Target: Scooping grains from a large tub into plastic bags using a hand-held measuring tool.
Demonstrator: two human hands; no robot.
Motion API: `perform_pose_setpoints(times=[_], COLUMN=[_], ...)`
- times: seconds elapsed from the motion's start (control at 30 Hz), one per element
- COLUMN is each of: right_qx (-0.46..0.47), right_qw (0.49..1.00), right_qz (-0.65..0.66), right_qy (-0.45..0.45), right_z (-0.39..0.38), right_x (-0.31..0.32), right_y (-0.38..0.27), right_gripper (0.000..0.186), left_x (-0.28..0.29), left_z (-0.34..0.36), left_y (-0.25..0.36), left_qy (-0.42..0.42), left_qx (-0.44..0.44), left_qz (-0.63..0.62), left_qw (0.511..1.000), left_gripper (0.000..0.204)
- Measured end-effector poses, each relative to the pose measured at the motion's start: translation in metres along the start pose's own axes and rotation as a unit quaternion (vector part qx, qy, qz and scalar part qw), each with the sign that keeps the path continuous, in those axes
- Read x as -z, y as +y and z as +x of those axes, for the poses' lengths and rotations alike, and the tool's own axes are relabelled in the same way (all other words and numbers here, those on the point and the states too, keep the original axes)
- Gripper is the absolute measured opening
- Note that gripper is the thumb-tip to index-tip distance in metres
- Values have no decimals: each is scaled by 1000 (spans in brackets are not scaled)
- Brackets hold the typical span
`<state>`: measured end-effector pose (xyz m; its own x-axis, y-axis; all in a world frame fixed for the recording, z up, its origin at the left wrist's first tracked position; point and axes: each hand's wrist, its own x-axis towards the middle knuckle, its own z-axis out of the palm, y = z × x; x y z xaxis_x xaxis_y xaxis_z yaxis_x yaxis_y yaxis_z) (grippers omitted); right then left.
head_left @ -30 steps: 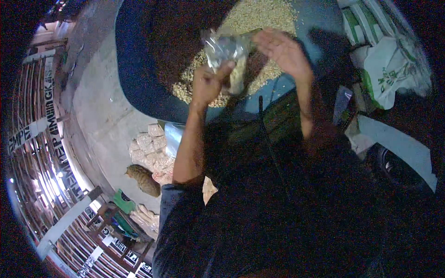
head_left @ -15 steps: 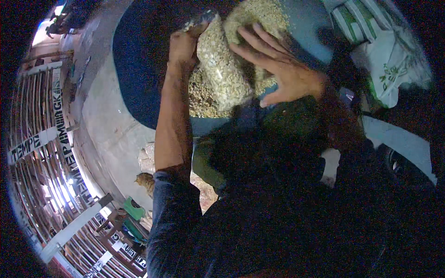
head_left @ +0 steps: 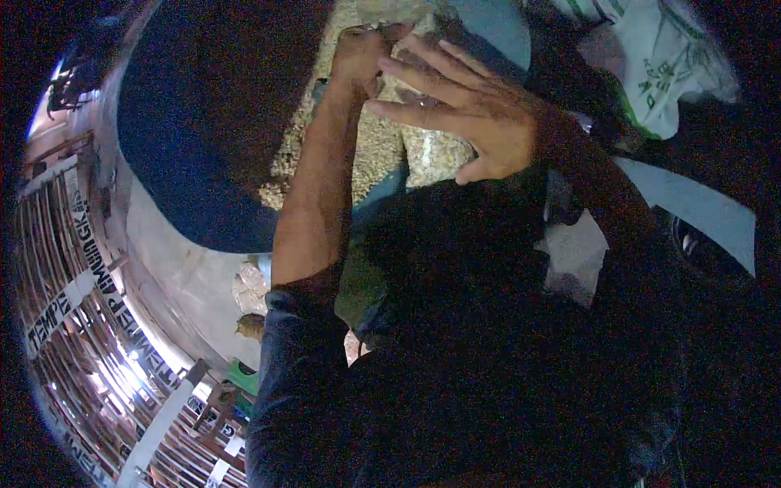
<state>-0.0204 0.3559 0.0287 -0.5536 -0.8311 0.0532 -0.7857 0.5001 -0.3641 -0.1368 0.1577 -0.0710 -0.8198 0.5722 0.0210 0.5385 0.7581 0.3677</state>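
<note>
A clear plastic bag (head_left: pixel 439 154) full of pale, flaky pieces lies tilted under my hands. My left hand (head_left: pixel 362 65) is closed, its fist at the bag's gathered upper end. Fingers spread wide, my right hand (head_left: pixel 480 110) rests against the bag's side and hides its middle. Loose pale grains (head_left: pixel 378 154) lie in a heap beneath my left forearm and beside the bag, in a large blue tub (head_left: pixel 191 203). Another pale, filled mass, perhaps a second bag (head_left: pixel 394 10), is at the top edge, partly cut off.
White sacks with green print (head_left: pixel 655 73) lie at the far right. A pale blue curved rim (head_left: pixel 700 203) sits beyond my right forearm. On the floor at left are a cat (head_left: pixel 252 326), clear packages (head_left: pixel 250 285) and a green object (head_left: pixel 242 376). A slatted wall (head_left: pixel 81 325) stands farther left.
The view has shifted. My left hand and the bag's upper end have moved right, closer to my right hand. The bag leans differently, with more loose grains exposed to its left.
</note>
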Motion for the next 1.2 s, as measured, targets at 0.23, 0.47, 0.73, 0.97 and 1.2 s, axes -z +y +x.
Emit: perform_pose_setpoints(times=[0.23,0.47,0.73,0.97,1.2], right_qx=[-38,-61,-42,-281,-398], right_qw=[998,993,979,867,623], right_qz=[-15,-104,-169,161,558], right_qy=[-41,-17,109,380,378], right_z=[-40,-65,-78,-62,-53], right_x=[-20,-46,-69,-39,-72], right_y=[11,-1,-4,10,25], right_gripper=[115,102,57,51,22], left_x=[-24,-78,-35,-11,-7], left_z=[15,-5,-22,-42,-56], left_y=[50,69,108,115,136], left_qy=[-67,61,141,71,55], left_qx=[-99,83,-46,201,231], left_qz=[143,-380,-300,-465,-643], left_qw=[982,919,942,859,728], left_gripper=[63,35,33,18,25])
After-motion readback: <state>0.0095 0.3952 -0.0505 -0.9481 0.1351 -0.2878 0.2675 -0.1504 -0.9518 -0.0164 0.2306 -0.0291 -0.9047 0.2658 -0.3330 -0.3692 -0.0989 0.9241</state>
